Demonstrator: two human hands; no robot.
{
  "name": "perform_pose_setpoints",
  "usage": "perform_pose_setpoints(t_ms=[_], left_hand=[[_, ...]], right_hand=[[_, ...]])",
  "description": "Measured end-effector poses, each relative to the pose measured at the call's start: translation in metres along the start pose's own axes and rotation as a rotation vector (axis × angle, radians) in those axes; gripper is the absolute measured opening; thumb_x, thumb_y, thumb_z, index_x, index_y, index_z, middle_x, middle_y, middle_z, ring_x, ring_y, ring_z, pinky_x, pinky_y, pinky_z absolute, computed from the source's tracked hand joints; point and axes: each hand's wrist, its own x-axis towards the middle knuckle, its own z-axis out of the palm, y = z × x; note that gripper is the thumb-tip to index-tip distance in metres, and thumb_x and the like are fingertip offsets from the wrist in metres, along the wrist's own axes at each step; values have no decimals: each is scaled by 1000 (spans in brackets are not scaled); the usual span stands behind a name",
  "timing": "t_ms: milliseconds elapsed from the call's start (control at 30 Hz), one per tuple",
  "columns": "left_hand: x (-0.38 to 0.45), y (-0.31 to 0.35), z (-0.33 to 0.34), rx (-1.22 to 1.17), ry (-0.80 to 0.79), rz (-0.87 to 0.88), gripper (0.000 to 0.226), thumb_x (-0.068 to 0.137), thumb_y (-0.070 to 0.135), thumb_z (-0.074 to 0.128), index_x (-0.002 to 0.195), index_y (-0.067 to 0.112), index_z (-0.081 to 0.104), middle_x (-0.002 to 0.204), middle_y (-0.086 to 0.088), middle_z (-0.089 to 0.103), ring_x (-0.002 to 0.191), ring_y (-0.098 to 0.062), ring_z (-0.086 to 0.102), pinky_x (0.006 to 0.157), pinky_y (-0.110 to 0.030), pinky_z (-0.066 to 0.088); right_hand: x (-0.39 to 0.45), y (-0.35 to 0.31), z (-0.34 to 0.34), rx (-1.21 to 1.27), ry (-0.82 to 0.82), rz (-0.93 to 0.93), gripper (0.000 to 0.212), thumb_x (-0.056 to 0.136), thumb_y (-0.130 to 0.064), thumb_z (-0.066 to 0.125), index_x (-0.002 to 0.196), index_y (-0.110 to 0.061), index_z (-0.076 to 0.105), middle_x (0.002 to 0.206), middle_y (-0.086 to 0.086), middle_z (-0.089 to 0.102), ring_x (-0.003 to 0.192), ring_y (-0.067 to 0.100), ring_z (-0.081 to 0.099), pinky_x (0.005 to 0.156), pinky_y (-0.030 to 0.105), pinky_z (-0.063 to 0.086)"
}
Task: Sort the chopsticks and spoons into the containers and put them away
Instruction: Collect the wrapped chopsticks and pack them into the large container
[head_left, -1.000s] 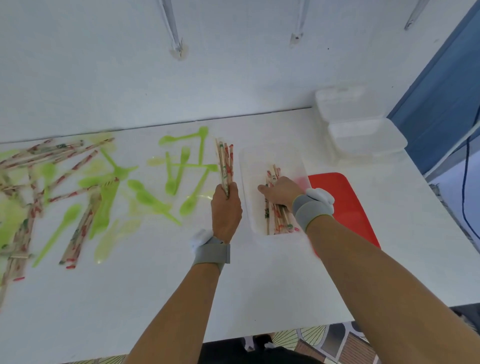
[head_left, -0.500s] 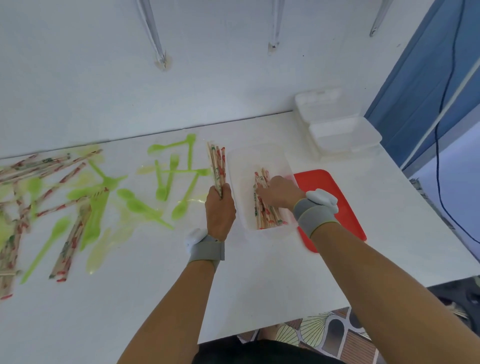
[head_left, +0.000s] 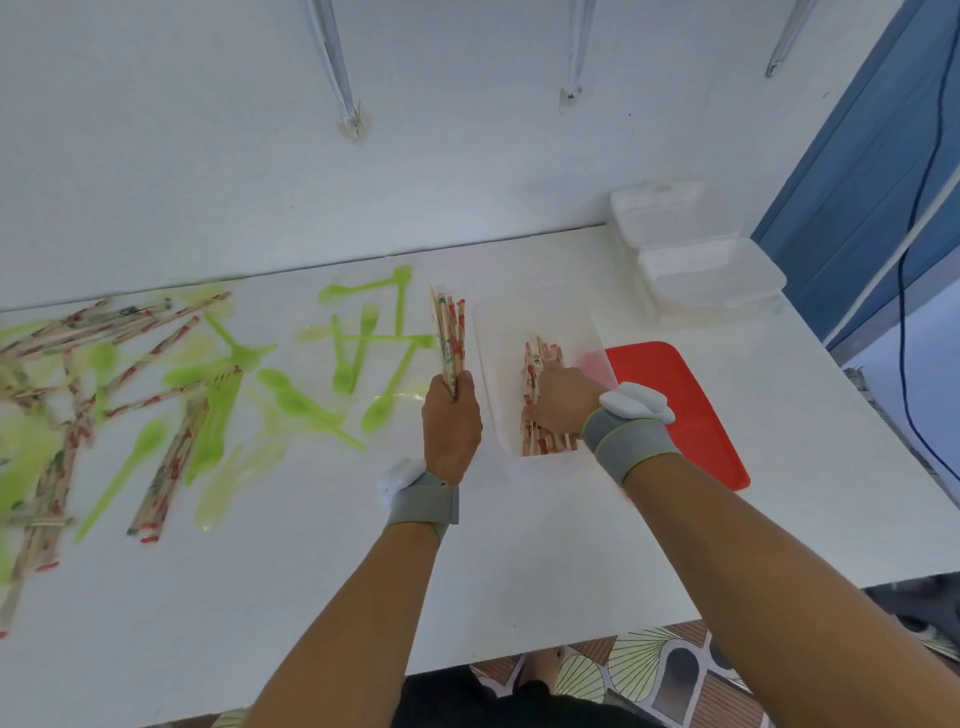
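- One view only, a head-worn wide-angle camera looking forward and steeply down along both forearms.
- It faces the white wall (head_left: 467, 171) beyond the tabletop (head_left: 519, 545), whose far edge bows with the lens.
- It sits close: the forearms fill the lower frame, and the left hand (head_left: 451, 426) and right hand (head_left: 563, 402) lie near centre.
- The near tabletop edge and patterned floor (head_left: 649, 670) show at the bottom.

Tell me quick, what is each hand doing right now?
Left hand: fingers curled round a bundle of chopsticks, held upright.
Right hand: inside the clear container, resting on the chopsticks in it; its fingers are hidden, so cannot tell.
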Motion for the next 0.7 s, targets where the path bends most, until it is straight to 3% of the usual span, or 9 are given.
perform_pose_setpoints(t_ms=[133, 200, 300, 400, 533, 700], left_hand=[[2, -2, -1, 11, 7, -5, 27, 105, 32, 45, 88, 14, 35, 64, 1, 34, 42, -12, 29, 39, -22, 30], [2, -2, -1, 14, 8, -10, 27, 105, 32, 45, 87, 15, 35, 65, 0, 34, 43, -12, 29, 39, -23, 30], [5, -1, -1, 8, 11, -13, 28, 105, 31, 45, 85, 15, 34, 63, 1, 34, 42, -12, 29, 39, -22, 30], [7, 0, 1, 10, 7, -14, 28, 105, 32, 45, 85, 15, 36, 63, 1, 35, 41, -11, 30, 39, -22, 31], [6, 2, 3, 27, 7, -10, 29, 105, 33, 45, 83, 17, 37, 64, 1, 37, 43, -12, 32, 40, -23, 32], [6, 2, 1, 33, 18, -15, 28, 105, 34, 45, 85, 15, 37, 65, 0, 36, 44, -13, 32, 40, -23, 31]], right_hand=[[4, -3, 12, 32, -48, 7, 76, 103, -35, 56, 153, 6, 16, 147, 19, 47, 126, 33, 57, 100, 38, 50], [2, -3, 13, 26, -61, 13, 75, 103, -38, 56, 151, 8, 20, 149, 20, 45, 129, 35, 55, 104, 38, 48], [0, -2, 3, 51, -97, 15, 48, 102, -36, 59, 126, 4, 48, 128, 21, 64, 112, 35, 67, 97, 41, 54], [3, -1, -5, 63, -3, 17, 27, 102, -27, 59, 97, -3, 50, 108, 18, 70, 97, 33, 72, 87, 42, 59], [8, -1, 5, 175, -52, 46, 21, 104, -20, 53, 95, -1, 54, 77, 12, 63, 86, 38, 74, 78, 46, 63], [5, -9, 11, 97, -54, 32, 9, 103, -4, 46, 96, -1, 52, 77, 9, 54, 87, 33, 67, 63, 31, 54]])
